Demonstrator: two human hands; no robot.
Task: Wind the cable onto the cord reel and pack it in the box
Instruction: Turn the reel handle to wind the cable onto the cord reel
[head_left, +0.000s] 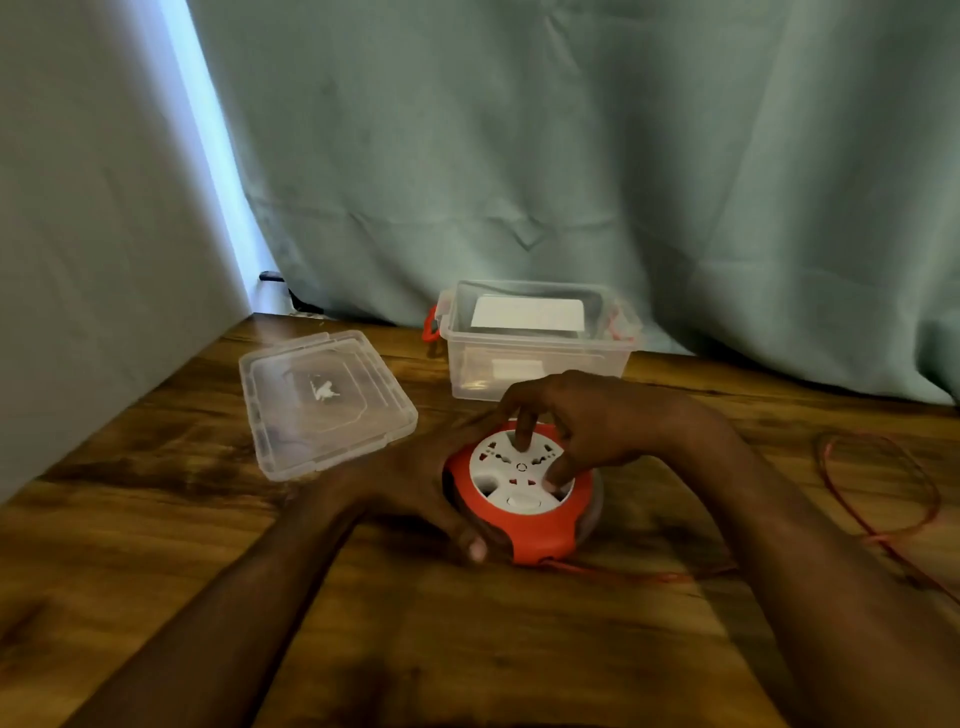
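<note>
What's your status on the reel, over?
Left hand grips the cord reel at its side; right hand fingers on its white face. Red cable mostly loose on table. Box open, lid beside it, path unobstructed.

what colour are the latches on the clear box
Orange-red; the left latch on the box shows best in the head view.

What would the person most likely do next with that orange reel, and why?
Probably keep turning the white face of the cord reel with the right hand while the left hand steadies it: much orange cable lies loose on the table, and the box stands open, waiting.
</note>
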